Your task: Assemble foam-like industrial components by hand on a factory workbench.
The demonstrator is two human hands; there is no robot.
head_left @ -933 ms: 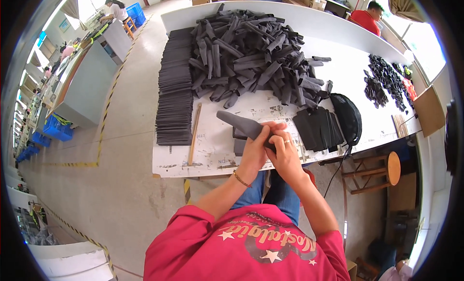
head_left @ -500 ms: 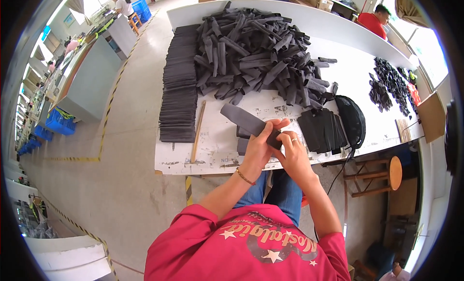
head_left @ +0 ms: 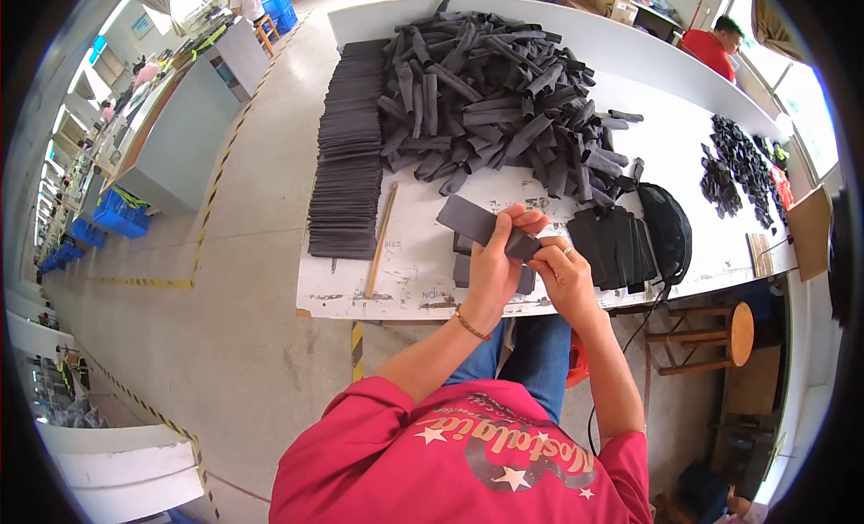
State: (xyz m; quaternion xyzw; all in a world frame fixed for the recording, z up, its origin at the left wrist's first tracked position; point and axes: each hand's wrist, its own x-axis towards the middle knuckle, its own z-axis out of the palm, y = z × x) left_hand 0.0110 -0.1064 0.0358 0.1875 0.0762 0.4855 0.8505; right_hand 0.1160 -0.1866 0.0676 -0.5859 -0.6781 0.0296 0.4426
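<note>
Above the front edge of the white table, a dark grey fabric strip (head_left: 471, 220) is in both hands. My left hand (head_left: 497, 263) grips it around the middle, thumb on top. At its right end, my right hand (head_left: 564, 274) pinches a corner between thumb and fingers. Beneath my hands, partly hidden, lie more dark pieces (head_left: 463, 270). Just right of my right hand are flat black fabric pieces (head_left: 612, 247), overlapping, beside a rounded black pouch (head_left: 664, 234) with a cord running down from it.
A large heap of rolled dark pieces (head_left: 486, 101) covers the table's back middle. Left of it runs a long row of stacked flat pieces (head_left: 346, 155), near a wooden stick (head_left: 382, 240). Small black items (head_left: 742, 168) lie far right. A wooden stool (head_left: 740, 333) stands below the right edge.
The strip now appears shorter and flatter between my hands. My right hand has moved slightly right and down to the strip's end. The whole view has shifted a little.
</note>
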